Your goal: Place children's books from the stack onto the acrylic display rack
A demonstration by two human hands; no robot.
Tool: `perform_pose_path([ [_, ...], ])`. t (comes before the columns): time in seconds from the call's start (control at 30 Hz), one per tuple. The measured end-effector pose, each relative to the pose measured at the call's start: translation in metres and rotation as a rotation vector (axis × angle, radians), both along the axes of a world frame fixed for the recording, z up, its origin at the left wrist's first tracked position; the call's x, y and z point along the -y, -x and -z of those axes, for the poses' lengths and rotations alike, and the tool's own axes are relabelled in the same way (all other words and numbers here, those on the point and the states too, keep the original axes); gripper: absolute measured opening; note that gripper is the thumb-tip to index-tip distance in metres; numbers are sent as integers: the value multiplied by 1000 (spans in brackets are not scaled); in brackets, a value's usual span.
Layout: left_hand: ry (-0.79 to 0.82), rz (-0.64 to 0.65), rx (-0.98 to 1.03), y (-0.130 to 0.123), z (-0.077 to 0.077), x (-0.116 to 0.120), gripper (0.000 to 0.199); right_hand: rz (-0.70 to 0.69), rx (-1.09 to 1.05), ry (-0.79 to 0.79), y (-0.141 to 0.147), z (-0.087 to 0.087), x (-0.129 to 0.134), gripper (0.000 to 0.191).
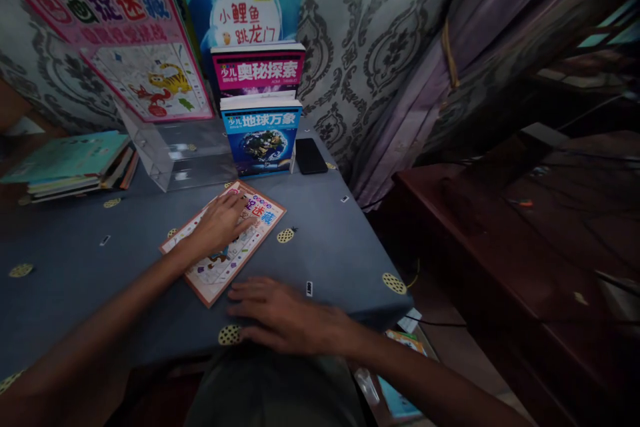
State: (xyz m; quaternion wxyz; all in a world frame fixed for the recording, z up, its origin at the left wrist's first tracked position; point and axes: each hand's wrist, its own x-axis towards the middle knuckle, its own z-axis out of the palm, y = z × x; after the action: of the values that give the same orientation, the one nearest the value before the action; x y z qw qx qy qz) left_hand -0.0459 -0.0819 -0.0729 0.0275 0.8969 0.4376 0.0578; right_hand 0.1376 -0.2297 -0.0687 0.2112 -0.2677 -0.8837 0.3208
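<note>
A thin children's picture book [235, 260] with a brown-orange border lies flat and slantwise on the table. My left hand [223, 220] rests on its upper part, fingers stretched out, covering some of the cover. My right hand [283, 313] lies low over the table's front edge, its fingers spread near the book's lower corner, holding nothing. Whether its fingertips touch the book I cannot tell. Beyond the book stand a blue book with an earth on its cover [263, 143] and, behind that, a magenta-covered book [260, 70].
A clear acrylic stand [175, 160] bears a large pink book [145, 33]. Behind stands a teal book [245, 0]. A black phone [311, 157] lies beside the blue book. Stacked books [80, 160] are at the left. A dark red cabinet [480, 260] stands right, past the tablecloth's edge [370, 240].
</note>
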Motion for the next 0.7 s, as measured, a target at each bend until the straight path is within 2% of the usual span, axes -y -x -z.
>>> perform_pose_path([
  [0.07,-2,52,-36,-14,-6,8,49,137,-102,112,-14,2,-18,26],
  [0.13,-8,71,-78,-29,-11,17,49,452,-254,203,-30,5,-43,34],
  [0.17,-19,65,-104,-36,-13,21,48,567,-352,216,-38,7,-58,36],
  [0.23,-56,39,-149,-48,-14,27,42,704,-506,213,-51,11,-87,32],
  [0.3,-101,11,-180,-58,-14,31,38,780,-548,154,-58,17,-113,28],
  [0.37,-132,-4,-201,-64,-12,34,35,811,-517,87,-60,24,-132,26],
  [0.47,-138,2,-226,-68,-9,35,29,784,-450,52,-57,31,-144,26],
  [0.7,-173,47,-205,-65,-6,32,28,749,-429,85,-62,30,-132,30],
])
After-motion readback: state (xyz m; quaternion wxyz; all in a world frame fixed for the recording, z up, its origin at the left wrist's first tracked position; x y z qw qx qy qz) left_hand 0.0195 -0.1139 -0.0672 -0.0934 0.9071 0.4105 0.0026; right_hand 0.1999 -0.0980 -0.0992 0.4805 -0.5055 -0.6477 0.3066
